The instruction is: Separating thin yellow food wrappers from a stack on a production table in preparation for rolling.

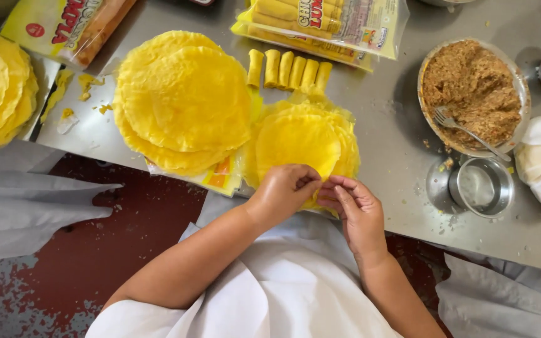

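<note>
I see both hands meeting at the near edge of a small stack of round yellow wrappers (pixel 298 141) lying on the steel table (pixel 383 125). My left hand (pixel 283 191) is curled, fingertips pinched on the rim of the top wrapper. My right hand (pixel 358 213) sits just beside it, thumb and fingers narrowed on the same rim; how many sheets are in the pinch I cannot tell.

To the left lies a larger stack of yellow wrappers (pixel 183 100), resting on a flat plastic package with yellow and orange print (pixel 220 178) that peeks out at its near edge. Five rolled yellow rolls (pixel 289 69) lie in a row beyond the small stack. Behind them is a clear rectangular package of yellow rolls with a red and yellow label (pixel 327 22). At the top left is another long package, yellow with red lettering (pixel 64 28).

On the right stands a round bowl of brown filling (pixel 474 91) with a fork (pixel 468 131) in it, and nearer, a small steel cup (pixel 480 186).
</note>
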